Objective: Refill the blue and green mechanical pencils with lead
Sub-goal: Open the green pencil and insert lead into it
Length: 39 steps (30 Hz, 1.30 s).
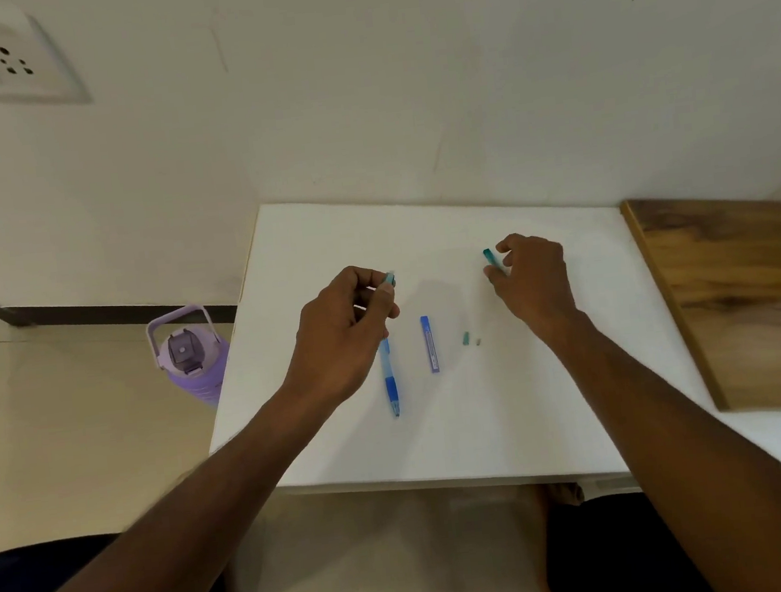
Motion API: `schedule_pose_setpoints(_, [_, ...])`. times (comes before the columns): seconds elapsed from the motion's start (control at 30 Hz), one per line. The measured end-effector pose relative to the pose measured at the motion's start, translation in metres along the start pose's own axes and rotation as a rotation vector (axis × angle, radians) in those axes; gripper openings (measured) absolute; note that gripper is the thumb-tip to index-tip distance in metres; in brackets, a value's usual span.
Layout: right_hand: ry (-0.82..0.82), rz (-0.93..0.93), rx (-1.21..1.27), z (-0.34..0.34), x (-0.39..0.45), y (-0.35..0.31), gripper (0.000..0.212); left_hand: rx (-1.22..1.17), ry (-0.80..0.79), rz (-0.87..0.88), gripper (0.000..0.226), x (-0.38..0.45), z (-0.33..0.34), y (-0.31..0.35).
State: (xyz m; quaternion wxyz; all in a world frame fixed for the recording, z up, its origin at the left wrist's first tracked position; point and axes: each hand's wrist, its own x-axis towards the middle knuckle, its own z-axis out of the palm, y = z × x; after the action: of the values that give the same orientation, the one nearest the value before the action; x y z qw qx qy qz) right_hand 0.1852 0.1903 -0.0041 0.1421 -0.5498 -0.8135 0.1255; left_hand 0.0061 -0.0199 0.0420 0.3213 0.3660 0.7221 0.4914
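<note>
The blue mechanical pencil lies on the white table, just left of the blue lead case, tip toward the person. The left hand pinches a small pale cap-like piece over its top end; the right hand, well right of the case, curls round the green pencil. Two tiny loose parts beside the case could roll away if a wrist brushes them.

Single head-worn wide-angle view: looks forward and steeply down, close over the white surface, wall behind, floor at left.
</note>
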Motion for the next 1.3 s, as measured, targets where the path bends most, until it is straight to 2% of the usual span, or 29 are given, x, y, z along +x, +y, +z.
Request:
schedule_pose_setpoints(0.13, [0.058, 0.009, -0.084, 0.013, -0.003, -0.007, 0.023, 0.009, 0.012, 0.005, 0.017, -0.002, -0.004, 0.003])
schedule_pose_setpoints(0.23, [0.016, 0.051, -0.048, 0.009, -0.017, -0.016, 0.020, 0.008, 0.016, -0.001, 0.019, -0.003, -0.008, 0.006])
schedule_pose_setpoints(0.3, [-0.016, 0.177, 0.218, -0.004, -0.032, -0.029, 0.020, 0.035, 0.012, 0.013, 0.022, -0.003, -0.009, 0.009])
schedule_pose_setpoints(0.4, [-0.151, 0.437, 0.844, -0.035, -0.068, -0.062, 0.019, 0.080, -0.006, 0.059, 0.023, -0.006, -0.008, 0.014])
schedule_pose_setpoints(0.43, [-0.218, 0.452, 0.980, -0.045, -0.080, -0.070, 0.018, 0.086, -0.012, 0.073, 0.022, -0.007, -0.006, 0.015])
schedule_pose_setpoints(0.5, [-0.315, 0.379, 1.088, -0.059, -0.102, -0.080, 0.019, 0.085, -0.025, 0.092, 0.023, -0.009, -0.003, 0.015])
schedule_pose_setpoints(0.6, [-0.361, 0.298, 1.031, -0.067, -0.119, -0.088, 0.017, 0.060, -0.037, 0.112, 0.023, -0.010, 0.004, 0.014])
schedule_pose_setpoints(0.73, [-0.381, 0.186, 0.913, -0.064, -0.117, -0.097, 0.013, -0.050, -0.038, 0.106, 0.002, -0.009, 0.008, 0.010])
schedule_pose_setpoints(1.0, [-0.370, 0.132, 0.867, -0.059, -0.108, -0.087, 0.016, -0.235, -0.064, 0.038, 0.005, -0.006, 0.014, 0.008])
schedule_pose_setpoints(1.17, [-0.312, 0.119, 0.776, -0.057, -0.104, -0.082, 0.009, -0.212, -0.085, 0.019, 0.003, -0.005, 0.015, 0.007])
schedule_pose_setpoints(1.3, [-0.293, 0.090, 0.735, -0.060, -0.102, -0.078, 0.014, -0.231, -0.077, 0.009, 0.015, -0.007, 0.016, 0.012])
